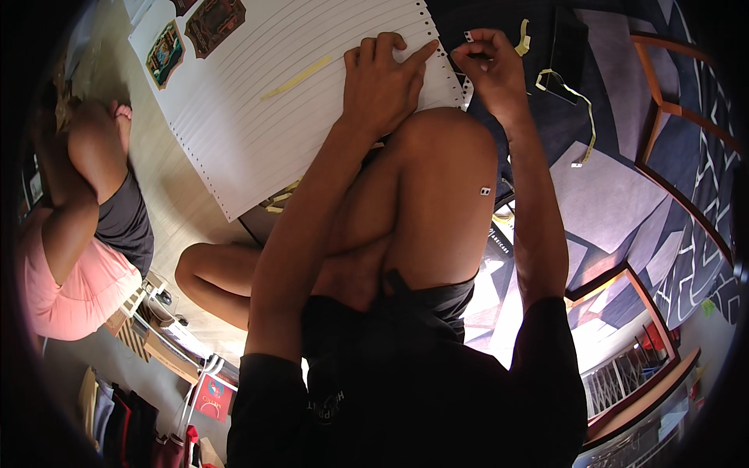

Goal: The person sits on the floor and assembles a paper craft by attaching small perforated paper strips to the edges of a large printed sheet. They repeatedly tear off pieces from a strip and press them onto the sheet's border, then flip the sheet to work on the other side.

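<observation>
White, ruled, hole-edged paper lay far left beneath the bare left hand, fingers apart; rightward, whether the bare right hand gripped a small white, black-dotted piece was unclear.

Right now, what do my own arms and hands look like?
Both arms come out of short black sleeves. Below them, your left arm and right arm are bare, with no cables or wraps visible. Your left hand and right hand are gloveless, and I see no watch, ring or bracelet on either.
</observation>
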A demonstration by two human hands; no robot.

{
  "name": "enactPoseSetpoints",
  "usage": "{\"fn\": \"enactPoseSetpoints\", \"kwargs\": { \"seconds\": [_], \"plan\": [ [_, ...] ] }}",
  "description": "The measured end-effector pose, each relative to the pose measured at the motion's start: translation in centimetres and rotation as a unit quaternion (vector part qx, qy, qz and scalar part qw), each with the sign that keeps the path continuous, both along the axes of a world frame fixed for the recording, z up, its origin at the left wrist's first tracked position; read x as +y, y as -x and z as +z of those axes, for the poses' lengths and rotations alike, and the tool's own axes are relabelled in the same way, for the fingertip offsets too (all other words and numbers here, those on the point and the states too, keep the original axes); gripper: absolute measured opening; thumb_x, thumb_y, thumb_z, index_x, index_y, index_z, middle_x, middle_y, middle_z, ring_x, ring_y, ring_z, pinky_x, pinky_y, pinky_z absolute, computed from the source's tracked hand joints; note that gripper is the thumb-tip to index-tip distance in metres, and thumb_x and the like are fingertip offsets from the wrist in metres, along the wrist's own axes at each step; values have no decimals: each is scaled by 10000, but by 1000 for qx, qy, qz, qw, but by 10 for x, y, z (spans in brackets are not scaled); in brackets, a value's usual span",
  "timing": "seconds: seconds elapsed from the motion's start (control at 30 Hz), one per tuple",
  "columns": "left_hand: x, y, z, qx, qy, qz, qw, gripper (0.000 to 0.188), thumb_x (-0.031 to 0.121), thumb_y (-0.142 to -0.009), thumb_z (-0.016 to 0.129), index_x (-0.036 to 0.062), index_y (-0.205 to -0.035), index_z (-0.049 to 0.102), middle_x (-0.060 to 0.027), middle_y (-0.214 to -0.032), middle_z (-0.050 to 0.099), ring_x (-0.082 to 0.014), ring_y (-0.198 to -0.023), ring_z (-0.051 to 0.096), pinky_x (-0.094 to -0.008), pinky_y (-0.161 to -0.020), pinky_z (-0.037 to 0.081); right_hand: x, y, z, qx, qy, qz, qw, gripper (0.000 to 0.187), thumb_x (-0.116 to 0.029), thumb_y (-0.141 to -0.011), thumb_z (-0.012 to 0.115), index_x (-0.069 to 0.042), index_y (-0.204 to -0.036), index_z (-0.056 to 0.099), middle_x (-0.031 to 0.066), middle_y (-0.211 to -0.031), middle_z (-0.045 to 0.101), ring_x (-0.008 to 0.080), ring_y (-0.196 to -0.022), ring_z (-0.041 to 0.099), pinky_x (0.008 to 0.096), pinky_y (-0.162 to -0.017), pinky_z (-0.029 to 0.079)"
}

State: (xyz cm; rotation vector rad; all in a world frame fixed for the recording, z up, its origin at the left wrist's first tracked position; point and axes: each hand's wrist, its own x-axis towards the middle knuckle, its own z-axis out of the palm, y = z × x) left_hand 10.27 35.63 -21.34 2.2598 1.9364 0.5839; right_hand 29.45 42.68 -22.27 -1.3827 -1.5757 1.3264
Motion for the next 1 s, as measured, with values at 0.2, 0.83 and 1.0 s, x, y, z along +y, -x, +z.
{"fn": "enactPoseSetpoints", "kwargs": {
  "seconds": [0.2,0.83,1.0],
  "plan": [
    [0,1,-1,-2,1,2,1000,382,221,-910,642,298,-1281,693,-48,-1135,544,-240,-1033,476,-421,-902,349,-6,18,16,-76,-83,-23,993,444,1,-784,744,-7,-1195,577,120,-1065,679,161,-821,707,268,-677,548],
    [-1,1,-6,-11,-12,7,1000,387,211,-893,658,301,-1267,699,-46,-1126,543,-250,-1027,473,-420,-883,350,-8,9,33,-100,-164,-49,980,413,-32,-768,765,-28,-1159,632,108,-1036,700,136,-844,667,284,-717,530],
    [0,1,-3,-9,-9,5,1000,383,224,-901,654,300,-1274,693,-45,-1134,540,-243,-1024,474,-420,-884,349,-9,5,35,77,-67,-36,994,393,31,-806,717,-10,-1183,612,101,-1066,713,111,-882,658,241,-735,523]
  ]
}}
